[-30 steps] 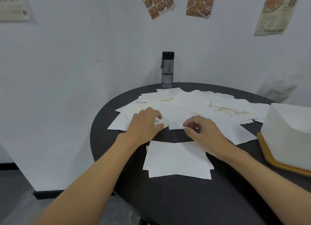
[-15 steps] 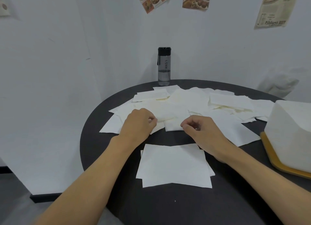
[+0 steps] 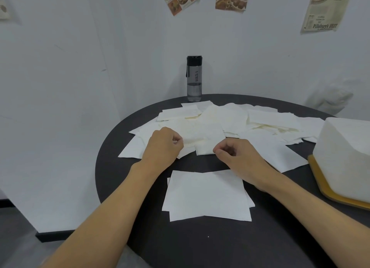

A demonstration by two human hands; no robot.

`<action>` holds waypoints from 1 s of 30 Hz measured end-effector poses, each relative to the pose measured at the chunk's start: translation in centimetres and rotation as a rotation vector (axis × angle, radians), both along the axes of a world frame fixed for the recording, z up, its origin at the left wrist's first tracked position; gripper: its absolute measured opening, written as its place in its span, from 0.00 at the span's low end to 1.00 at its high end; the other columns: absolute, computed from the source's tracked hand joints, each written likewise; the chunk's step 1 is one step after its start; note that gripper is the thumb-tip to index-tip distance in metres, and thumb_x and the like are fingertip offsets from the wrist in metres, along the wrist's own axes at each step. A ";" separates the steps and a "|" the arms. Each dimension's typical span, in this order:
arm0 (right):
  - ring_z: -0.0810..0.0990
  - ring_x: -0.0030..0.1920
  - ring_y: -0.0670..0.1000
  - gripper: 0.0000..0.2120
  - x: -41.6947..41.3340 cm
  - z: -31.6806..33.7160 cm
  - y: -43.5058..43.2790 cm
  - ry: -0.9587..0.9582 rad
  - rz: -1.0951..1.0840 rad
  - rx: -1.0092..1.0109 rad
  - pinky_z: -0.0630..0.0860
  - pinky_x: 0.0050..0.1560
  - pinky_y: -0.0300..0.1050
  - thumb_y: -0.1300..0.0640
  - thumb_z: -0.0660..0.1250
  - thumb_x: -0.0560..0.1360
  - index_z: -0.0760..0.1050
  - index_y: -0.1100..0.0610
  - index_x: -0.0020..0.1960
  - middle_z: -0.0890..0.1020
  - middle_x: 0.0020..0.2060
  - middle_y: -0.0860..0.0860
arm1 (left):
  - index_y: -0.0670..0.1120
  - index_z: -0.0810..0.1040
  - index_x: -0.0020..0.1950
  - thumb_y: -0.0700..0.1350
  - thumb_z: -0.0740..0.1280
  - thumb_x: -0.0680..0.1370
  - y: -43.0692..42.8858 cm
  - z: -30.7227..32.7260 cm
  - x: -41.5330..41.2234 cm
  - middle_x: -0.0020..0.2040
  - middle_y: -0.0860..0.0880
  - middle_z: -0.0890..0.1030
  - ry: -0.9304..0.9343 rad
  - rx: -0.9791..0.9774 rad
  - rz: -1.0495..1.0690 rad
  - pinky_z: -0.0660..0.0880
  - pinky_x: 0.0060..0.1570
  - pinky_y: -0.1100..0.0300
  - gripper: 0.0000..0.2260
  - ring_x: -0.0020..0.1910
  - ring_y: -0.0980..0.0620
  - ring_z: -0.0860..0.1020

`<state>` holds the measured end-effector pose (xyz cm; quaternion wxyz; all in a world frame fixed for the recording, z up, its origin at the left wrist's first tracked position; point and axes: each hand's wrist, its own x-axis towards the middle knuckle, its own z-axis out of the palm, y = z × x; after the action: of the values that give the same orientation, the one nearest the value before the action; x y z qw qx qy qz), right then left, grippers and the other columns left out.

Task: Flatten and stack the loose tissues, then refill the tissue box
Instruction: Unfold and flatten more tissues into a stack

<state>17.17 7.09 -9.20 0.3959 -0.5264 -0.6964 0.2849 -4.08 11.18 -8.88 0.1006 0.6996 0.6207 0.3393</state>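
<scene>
On the round black table (image 3: 200, 247): a sprawl of thin, white, square paper loose tissues (image 3: 266, 119) covered the far half, overlapping, some creased or lifted at the edges
Flattened stack (image 3: 207, 195): a few smoothed white sheets lay squared on each other just in front of the person, between the forearms, edges slightly offset
Tissue box (image 3: 348, 157): a white hooded box on an ochre wooden base sat at the right edge, well apart from both hands; its opening was not visible
Left hand (image 3: 163, 145): fingers curled in, tips pinching paper at the near edge of the pile
Right hand (image 3: 238, 157): fingers curled, thumb and forefinger closed at the near corner of a single white sheet (image 3: 206, 145); whether both hands held that same sheet could not be told
Handling: the paper looked almost weightless, limp and easily torn, likely to cling to its neighbours and to fold over itself when lifted
Where to hold: probably two adjacent corners, pinched lightly and kept taut, so the sheet hangs flat and can be laid onto the stack
Risk: a hard tug might rip it or drag other sheets along
Progress: early, judging by the small stack against the large pile
Behind: a grey, black-capped water bottle (image 3: 194, 79) stood at the table's far edge, by the white wall
</scene>
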 end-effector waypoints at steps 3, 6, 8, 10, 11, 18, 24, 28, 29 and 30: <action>0.73 0.28 0.38 0.07 0.0 0.0 0.1 0.037 -0.015 0.000 0.66 0.28 0.28 0.61 0.65 0.79 0.80 0.55 0.45 0.80 0.37 0.45 | 0.44 0.86 0.49 0.42 0.66 0.80 -0.1 0.0 0.0 0.46 0.48 0.86 -0.067 0.102 0.013 0.79 0.53 0.50 0.08 0.48 0.48 0.82; 0.74 0.32 0.41 0.06 0.1 -0.2 0.3 0.080 -0.074 0.050 0.70 0.28 0.32 0.60 0.65 0.79 0.79 0.51 0.50 0.80 0.42 0.47 | 0.46 0.85 0.53 0.42 0.66 0.81 -0.2 0.0 0.0 0.50 0.53 0.84 -0.150 0.295 -0.032 0.78 0.55 0.49 0.07 0.50 0.52 0.81; 0.76 0.41 0.45 0.09 0.2 -0.3 0.4 0.129 -0.131 0.101 0.75 0.35 0.34 0.60 0.67 0.78 0.76 0.51 0.57 0.79 0.45 0.49 | 0.46 0.85 0.53 0.42 0.67 0.81 -0.6 0.1 0.4 0.50 0.54 0.84 -0.168 0.398 -0.090 0.78 0.53 0.50 0.07 0.49 0.54 0.80; 0.77 0.43 0.48 0.19 0.3 -0.1 0.4 0.186 -0.161 0.136 0.75 0.43 0.35 0.59 0.69 0.77 0.70 0.49 0.66 0.78 0.47 0.49 | 0.44 0.84 0.54 0.41 0.67 0.81 -1.1 0.2 0.9 0.50 0.53 0.84 -0.114 0.482 -0.169 0.78 0.50 0.51 0.07 0.48 0.53 0.80; 0.77 0.43 0.49 0.24 0.3 0.0 0.3 0.206 -0.156 0.143 0.74 0.44 0.36 0.58 0.70 0.77 0.66 0.48 0.69 0.77 0.48 0.49 | 0.43 0.84 0.54 0.40 0.67 0.81 -1.5 0.2 1.2 0.50 0.52 0.84 -0.076 0.515 -0.213 0.79 0.49 0.51 0.07 0.48 0.53 0.80; 0.74 0.45 0.44 0.07 0.5 0.8 -0.3 0.082 -0.141 0.272 0.68 0.45 0.31 0.59 0.67 0.80 0.80 0.48 0.52 0.74 0.47 0.47 | 0.45 0.82 0.59 0.46 0.67 0.81 -2.9 0.2 2.9 0.53 0.53 0.83 -0.024 0.596 -0.368 0.77 0.52 0.56 0.09 0.51 0.56 0.79; 0.77 0.46 0.47 0.07 0.4 1.7 -0.8 0.237 -0.142 0.278 0.68 0.43 0.33 0.60 0.66 0.80 0.81 0.51 0.50 0.80 0.46 0.44 | 0.52 0.78 0.65 0.46 0.71 0.79 -3.6 0.6 2.7 0.52 0.65 0.79 -0.258 0.349 -0.255 0.68 0.61 0.67 0.14 0.57 0.59 0.76; 0.78 0.44 0.46 0.08 0.4 1.9 -1.1 0.340 -0.083 0.264 0.71 0.45 0.35 0.60 0.66 0.80 0.82 0.50 0.47 0.81 0.41 0.40 | 0.47 0.83 0.50 0.43 0.69 0.80 -3.9 1.2 2.2 0.47 0.58 0.84 -0.342 0.339 -0.259 0.67 0.52 0.75 0.03 0.51 0.61 0.79; 0.77 0.42 0.46 0.09 0.4 2.0 -1.2 0.353 -0.072 0.253 0.70 0.43 0.35 0.60 0.66 0.80 0.82 0.50 0.46 0.80 0.39 0.39 | 0.46 0.83 0.48 0.43 0.69 0.81 -4.0 1.3 2.2 0.46 0.56 0.84 -0.370 0.330 -0.261 0.68 0.51 0.75 0.04 0.49 0.61 0.79; 0.76 0.39 0.45 0.09 0.4 2.0 -1.2 0.352 -0.062 0.244 0.70 0.42 0.34 0.61 0.67 0.80 0.81 0.50 0.45 0.80 0.36 0.38 | 0.45 0.83 0.47 0.42 0.69 0.81 -4.0 1.4 2.2 0.44 0.56 0.84 -0.402 0.319 -0.263 0.69 0.51 0.74 0.05 0.48 0.60 0.79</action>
<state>17.55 5.90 -7.21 0.5808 -0.4379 -0.6293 0.2737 -1.93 7.15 -7.50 0.1534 0.6997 0.4311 0.5487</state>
